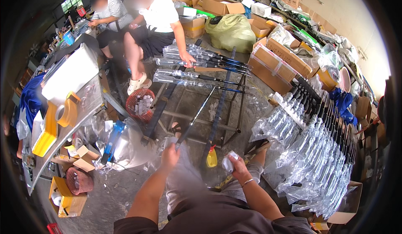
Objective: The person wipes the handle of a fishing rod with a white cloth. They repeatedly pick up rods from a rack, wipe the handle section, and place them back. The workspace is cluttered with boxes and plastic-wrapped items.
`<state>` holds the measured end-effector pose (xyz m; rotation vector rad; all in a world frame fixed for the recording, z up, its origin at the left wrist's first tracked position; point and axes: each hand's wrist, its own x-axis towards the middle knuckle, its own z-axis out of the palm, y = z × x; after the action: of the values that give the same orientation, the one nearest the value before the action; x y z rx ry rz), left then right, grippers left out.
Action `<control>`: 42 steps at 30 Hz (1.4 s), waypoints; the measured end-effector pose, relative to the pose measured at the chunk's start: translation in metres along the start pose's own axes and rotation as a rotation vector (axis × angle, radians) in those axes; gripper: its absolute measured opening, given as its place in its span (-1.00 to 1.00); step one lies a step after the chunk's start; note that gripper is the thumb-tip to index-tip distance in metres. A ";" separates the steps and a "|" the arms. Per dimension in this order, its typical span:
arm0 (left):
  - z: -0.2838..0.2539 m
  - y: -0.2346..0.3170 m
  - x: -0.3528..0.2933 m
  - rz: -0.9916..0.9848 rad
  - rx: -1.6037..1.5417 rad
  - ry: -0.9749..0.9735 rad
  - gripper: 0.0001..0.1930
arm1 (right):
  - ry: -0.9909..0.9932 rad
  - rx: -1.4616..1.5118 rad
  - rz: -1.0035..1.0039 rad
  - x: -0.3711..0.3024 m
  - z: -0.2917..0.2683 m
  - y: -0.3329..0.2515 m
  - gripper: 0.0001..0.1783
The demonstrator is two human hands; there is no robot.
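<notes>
My left hand (170,156) is closed around the lower part of a dark fishing rod (193,122), which slants up and away to the right. In my right hand (239,169) is a crumpled white cloth (228,162), apart from the rod. A yellow spray bottle (212,158) with a red top sits between my hands, near my knees. Farther off, several bagged fishing rods (201,78) lie across a low metal frame (205,127). A seated co-worker's hand (187,59) rests on some of these rods.
Many rods with plastic-bagged handles (310,163) lean in a row at right. A red basket (140,104) of small white pieces stands left of the frame. At left is a cluttered table (88,102); cardboard boxes (274,64) and a green sack (230,32) lie behind.
</notes>
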<state>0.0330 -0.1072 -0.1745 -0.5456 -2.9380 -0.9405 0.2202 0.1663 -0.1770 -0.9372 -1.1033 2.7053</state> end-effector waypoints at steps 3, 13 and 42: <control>-0.001 0.001 0.003 0.022 -0.031 0.020 -0.74 | -0.036 -0.043 -0.113 -0.013 0.026 -0.030 -0.62; -0.020 0.011 -0.003 -0.021 -0.173 0.002 -0.69 | -0.099 -0.205 -0.342 -0.025 0.054 -0.096 -0.72; -0.145 0.188 -0.009 -0.218 -1.036 -0.531 -0.64 | -0.138 -1.220 -1.019 -0.085 0.158 -0.206 -0.58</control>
<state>0.0900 -0.0491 0.0490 -0.5143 -2.6705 -2.7254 0.1678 0.1983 0.0894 -0.0393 -2.3961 1.1518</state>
